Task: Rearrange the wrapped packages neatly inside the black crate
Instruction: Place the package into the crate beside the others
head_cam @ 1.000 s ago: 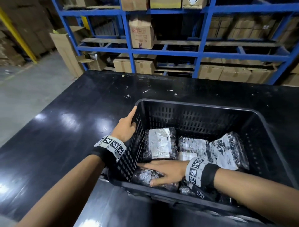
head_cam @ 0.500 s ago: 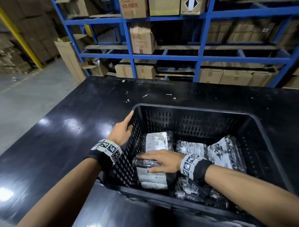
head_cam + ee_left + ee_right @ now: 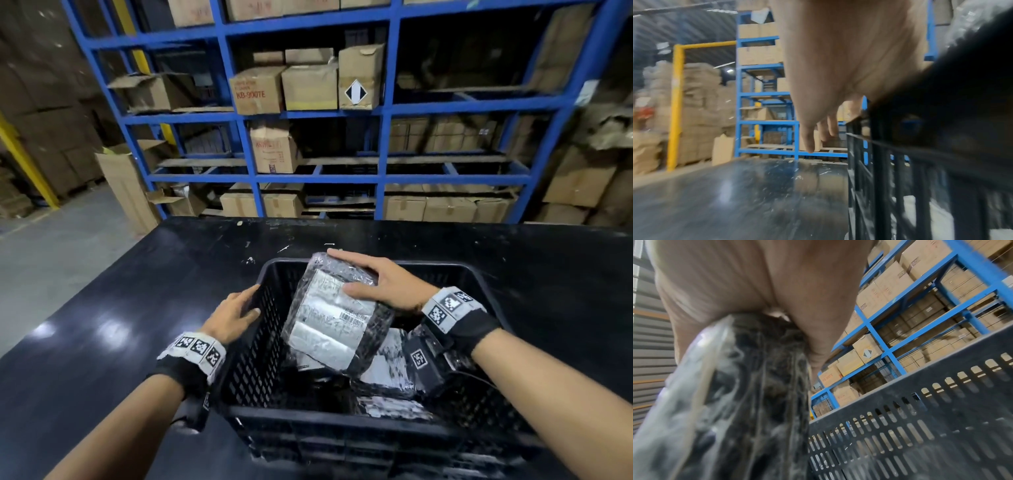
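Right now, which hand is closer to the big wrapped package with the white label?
Right. The right hand grips the wrapped package at its top edge, lifted above the black crate. The left hand rests on the crate's left rim, apart from it.

A warehouse or stockroom: tall blue steel racking (image 3: 387, 113) loaded with brown cardboard cartons (image 3: 310, 87), further cartons stacked on the bare concrete floor (image 3: 51, 246), a yellow post (image 3: 675, 104), corrugated walls, a scuffed black worktable (image 3: 144, 294).
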